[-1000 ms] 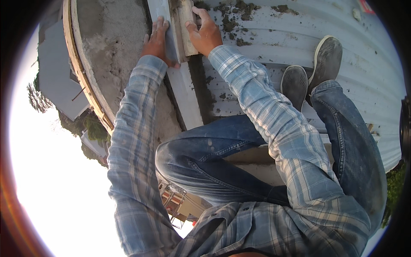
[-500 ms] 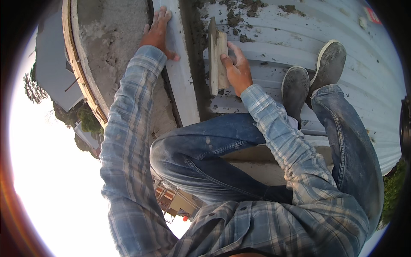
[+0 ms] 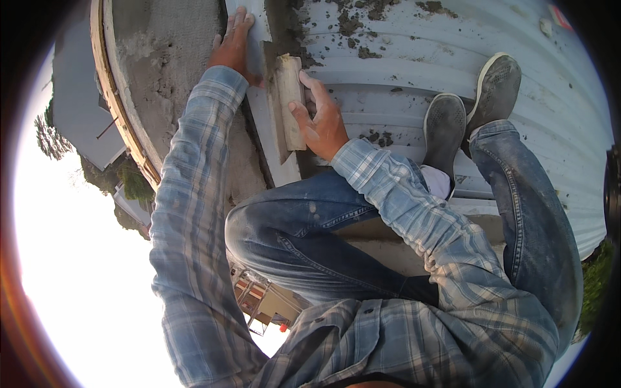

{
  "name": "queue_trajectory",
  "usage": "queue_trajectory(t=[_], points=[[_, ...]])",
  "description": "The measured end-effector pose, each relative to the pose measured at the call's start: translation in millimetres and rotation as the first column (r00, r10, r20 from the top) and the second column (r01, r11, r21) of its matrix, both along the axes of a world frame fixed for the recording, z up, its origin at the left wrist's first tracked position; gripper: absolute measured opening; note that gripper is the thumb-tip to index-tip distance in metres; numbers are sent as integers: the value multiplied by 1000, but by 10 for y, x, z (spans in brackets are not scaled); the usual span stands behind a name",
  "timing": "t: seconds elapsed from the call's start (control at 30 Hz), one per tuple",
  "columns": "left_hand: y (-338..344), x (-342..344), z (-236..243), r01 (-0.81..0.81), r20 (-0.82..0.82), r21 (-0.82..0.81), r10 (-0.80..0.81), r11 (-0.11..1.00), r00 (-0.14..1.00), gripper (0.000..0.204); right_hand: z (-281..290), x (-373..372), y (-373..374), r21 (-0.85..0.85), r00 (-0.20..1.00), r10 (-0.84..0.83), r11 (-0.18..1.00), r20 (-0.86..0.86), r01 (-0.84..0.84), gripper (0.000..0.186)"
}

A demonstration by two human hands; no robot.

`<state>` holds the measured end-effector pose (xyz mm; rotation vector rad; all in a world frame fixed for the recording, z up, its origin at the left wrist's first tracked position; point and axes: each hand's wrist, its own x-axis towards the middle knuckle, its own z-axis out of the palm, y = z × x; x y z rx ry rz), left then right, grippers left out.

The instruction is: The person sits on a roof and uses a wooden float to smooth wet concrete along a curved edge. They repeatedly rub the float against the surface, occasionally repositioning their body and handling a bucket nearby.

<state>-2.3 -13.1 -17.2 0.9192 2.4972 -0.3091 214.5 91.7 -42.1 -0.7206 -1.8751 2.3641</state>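
Note:
With fingers spread, my left hand [image 3: 234, 45] rests flat along a pale straight strip [image 3: 256, 103] beside rough grey concrete [image 3: 155, 77]. My right hand [image 3: 310, 110] is closed on a pale, dusty hand float [image 3: 288, 102], whose plate lies over the lower part of the strip and the wet mortar band beside it. Scattered mortar lumps [image 3: 349, 22] lie on the grey corrugated sheet [image 3: 537, 103] to the right.
My bent leg [image 3: 291, 226] is just below the float, and my shoes [image 3: 491, 87] sit on the sheet. A curved timber edge [image 3: 107, 90] bounds the concrete at left, with roofs, trees and open sky beyond it.
My right hand and float moved right and down off the strip by half a second ago, then back left onto it. My left hand has shifted farther up the strip.

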Motion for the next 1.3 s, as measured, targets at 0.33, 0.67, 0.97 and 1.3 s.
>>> queue_trajectory(t=[0.33,0.67,0.97,1.3], points=[[86,-1,43,-28,23,-5,28,1000,999,140,-258,-1210,478,240,985,-172,956,-16,171,51],[-8,-38,16,22,-2,-36,-22,999,1000,145,-139,-199,-62,-4,987,-155,988,-33,155,49],[5,-18,4,29,-11,33,-28,999,1000,144,-243,-735,164,191,973,-208,964,102,186,45],[-80,-61,-124,44,-21,78,-42,996,999,143,-187,-976,273,186,972,-230,958,43,218,44]])
